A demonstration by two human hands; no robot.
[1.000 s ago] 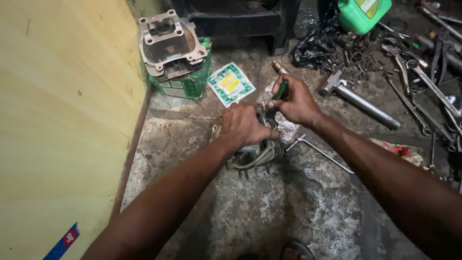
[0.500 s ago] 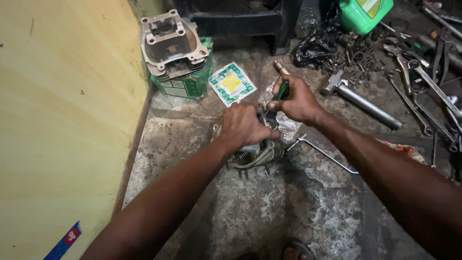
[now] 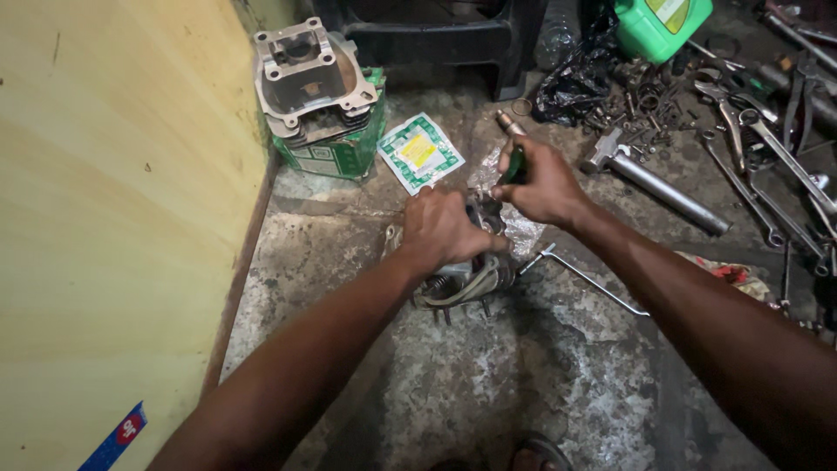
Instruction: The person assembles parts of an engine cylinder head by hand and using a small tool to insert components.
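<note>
The left hand (image 3: pixel 445 228) lies palm down over a finned metal engine part (image 3: pixel 462 281) on the concrete floor (image 3: pixel 540 375), fingers curled over its top and gripping it. The part sits near the middle of the floor, its cooling fins and a few short studs showing below the hand. The right hand (image 3: pixel 542 185) is clenched around a green-handled tool (image 3: pixel 515 164), whose handle sticks up from the fist just above the part; the working end is hidden behind the hands, so where it meets the part cannot be told. Under the right hand lies a crumpled clear plastic wrap (image 3: pixel 523 231).

Just right of the engine part, a bent metal rod wrench (image 3: pixel 586 279) lies on the floor, one end near the fins. Beyond the hands, a flat green-and-white packet (image 3: pixel 420 153) lies on the floor, and beside it a grey cast cylinder block (image 3: pixel 309 78) sits on top of a green carton (image 3: pixel 349 153) against the yellow wall (image 3: pixel 113 218). To the right, a hammer with a steel handle (image 3: pixel 654 179) lies well apart from the hands, with several spanners (image 3: pixel 767 148) and small loose parts scattered past it. A green plastic jug (image 3: pixel 663 24) stands at the top, next to a black plastic bag (image 3: pixel 575 78). A red-patterned rag (image 3: pixel 732 272) lies by the right forearm.
</note>
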